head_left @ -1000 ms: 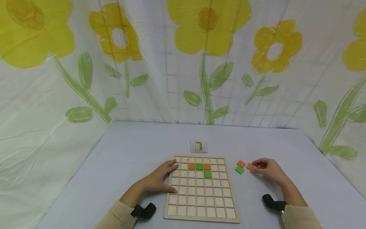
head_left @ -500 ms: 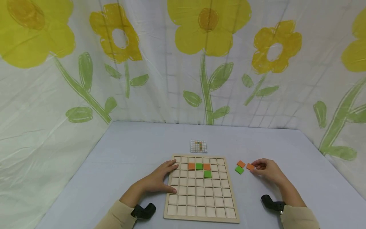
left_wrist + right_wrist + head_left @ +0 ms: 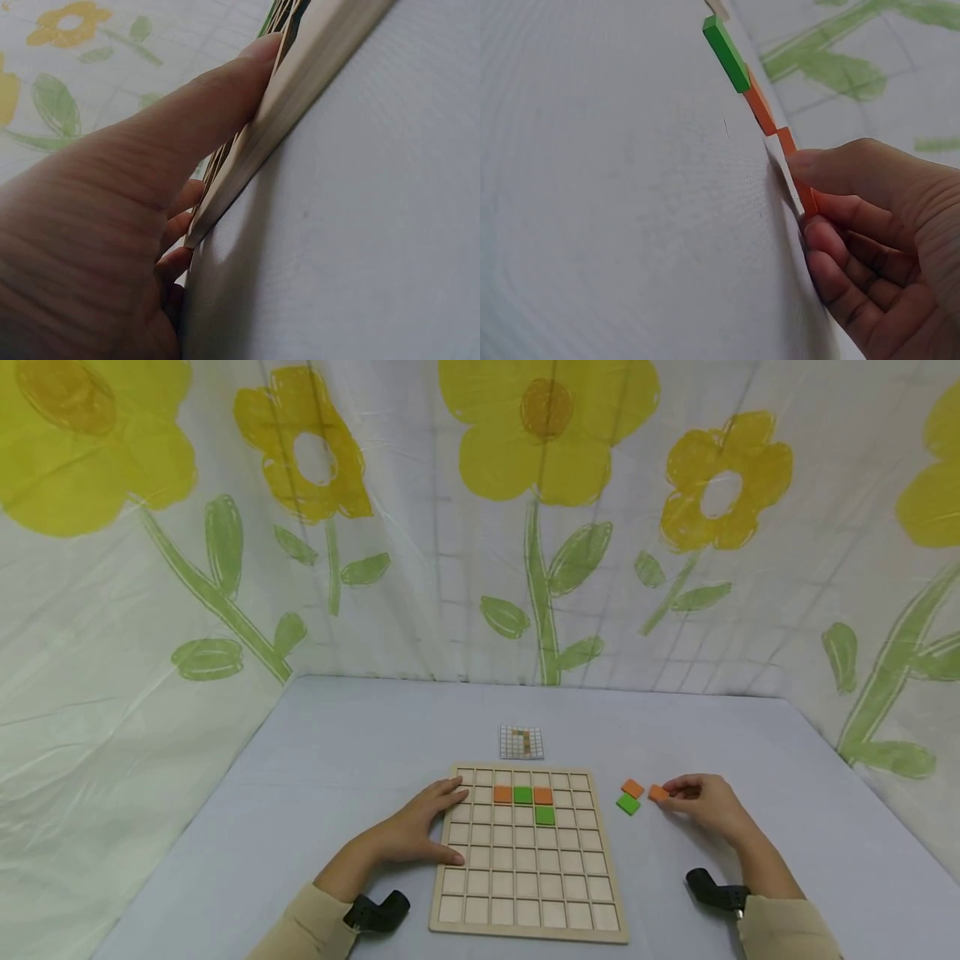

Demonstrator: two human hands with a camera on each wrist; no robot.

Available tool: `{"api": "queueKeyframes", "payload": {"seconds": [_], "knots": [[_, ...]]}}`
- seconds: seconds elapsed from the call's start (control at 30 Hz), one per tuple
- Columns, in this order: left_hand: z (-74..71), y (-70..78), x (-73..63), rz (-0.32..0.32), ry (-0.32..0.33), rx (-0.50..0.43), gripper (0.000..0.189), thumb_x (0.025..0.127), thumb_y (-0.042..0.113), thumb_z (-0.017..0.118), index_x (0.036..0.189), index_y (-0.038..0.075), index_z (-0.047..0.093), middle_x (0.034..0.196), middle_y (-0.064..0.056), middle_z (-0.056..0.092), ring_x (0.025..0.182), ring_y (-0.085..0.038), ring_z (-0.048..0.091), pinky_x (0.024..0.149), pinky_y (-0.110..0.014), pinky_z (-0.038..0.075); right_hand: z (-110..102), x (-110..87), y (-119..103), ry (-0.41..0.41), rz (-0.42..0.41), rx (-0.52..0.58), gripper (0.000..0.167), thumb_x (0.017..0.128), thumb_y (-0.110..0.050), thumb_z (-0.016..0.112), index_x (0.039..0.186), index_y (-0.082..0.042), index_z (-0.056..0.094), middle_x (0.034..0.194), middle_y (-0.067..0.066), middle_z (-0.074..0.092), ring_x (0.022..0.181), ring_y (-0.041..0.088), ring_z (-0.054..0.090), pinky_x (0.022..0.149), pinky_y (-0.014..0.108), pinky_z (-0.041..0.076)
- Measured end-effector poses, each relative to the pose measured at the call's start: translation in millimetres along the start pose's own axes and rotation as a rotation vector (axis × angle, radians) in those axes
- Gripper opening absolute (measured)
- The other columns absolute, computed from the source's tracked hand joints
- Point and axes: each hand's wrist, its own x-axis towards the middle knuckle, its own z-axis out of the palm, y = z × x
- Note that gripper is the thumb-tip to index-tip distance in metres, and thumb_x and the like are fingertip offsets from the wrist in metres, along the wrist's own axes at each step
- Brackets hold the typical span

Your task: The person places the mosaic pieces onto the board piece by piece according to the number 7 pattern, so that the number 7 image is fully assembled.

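Observation:
My right hand (image 3: 705, 802) pinches an orange square tile (image 3: 658, 792) between thumb and fingers, just right of the board. In the right wrist view, the thumb presses one face of this orange tile (image 3: 797, 172) and fingertips sit behind it. Close to its left lie another orange tile (image 3: 632, 788) and a green tile (image 3: 627, 803), touching at their corners or edges. My left hand (image 3: 412, 827) rests on the left edge of a wooden grid board (image 3: 528, 935), fingers spread. The left wrist view has the thumb over the board's rim (image 3: 300, 90).
Set in the board's upper cells are orange and green tiles (image 3: 522, 795), three in a row, plus one green tile (image 3: 544, 816) below the right one. A small printed grid card (image 3: 521, 742) lies behind the board. A flower-print curtain (image 3: 420, 568) hangs behind the table.
The orange tile in my right hand has tilted and shifted slightly away from the two loose tiles. My left hand stays on the board's edge.

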Motion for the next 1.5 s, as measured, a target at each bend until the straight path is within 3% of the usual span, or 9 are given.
{"api": "queueKeyframes", "payload": {"seconds": [0.2, 0.9, 1.33, 1.5], "knots": [[-0.2, 0.3, 0.5, 0.007, -0.001, 0.0, 0.094, 0.07, 0.045, 0.078, 0.145, 0.011, 0.033, 0.157, -0.008, 0.016, 0.144, -0.035, 0.008, 0.112, -0.059, 0.016, -2.9, 2.0, -5.3, -0.014, 0.006, 0.018, 0.036, 0.078, -0.021, 0.075, 0.101, 0.006, 0.067, 0.086, 0.006, 0.066, 0.074, 0.009, 0.054, 0.06, 0.019, 0.045], [0.1, 0.6, 0.8, 0.0, -0.005, 0.0, 0.095, 0.07, 0.045, 0.079, 0.145, 0.01, 0.033, 0.157, -0.008, 0.016, 0.144, -0.035, 0.009, 0.112, -0.059, 0.017, 4.6, -1.6, -49.0, -0.081, -0.145, 0.018, 0.029, 0.08, -0.016, 0.073, 0.099, 0.005, 0.067, 0.09, 0.011, 0.068, 0.076, 0.012, 0.058, 0.061, 0.02, 0.049], [0.0, 0.7, 0.1, -0.006, -0.003, -0.003, 0.095, 0.07, 0.045, 0.079, 0.146, 0.012, 0.033, 0.157, -0.007, 0.016, 0.145, -0.033, 0.009, 0.112, -0.058, 0.018, 15.8, -6.1, -79.1, -0.097, -0.226, -0.022, 0.023, 0.078, -0.007, 0.072, 0.097, 0.005, 0.067, 0.087, 0.009, 0.067, 0.076, 0.014, 0.059, 0.062, 0.021, 0.049], [-0.4, 1.1, 0.0, -0.009, -0.003, -0.009, 0.095, 0.07, 0.045, 0.079, 0.146, 0.012, 0.033, 0.157, -0.007, 0.016, 0.145, -0.034, 0.009, 0.112, -0.058, 0.018, 24.7, -7.3, -86.5, -0.123, -0.238, -0.02, 0.024, 0.077, -0.011, 0.074, 0.096, 0.002, 0.067, 0.087, 0.007, 0.066, 0.076, 0.013, 0.057, 0.061, 0.021, 0.048]]}}
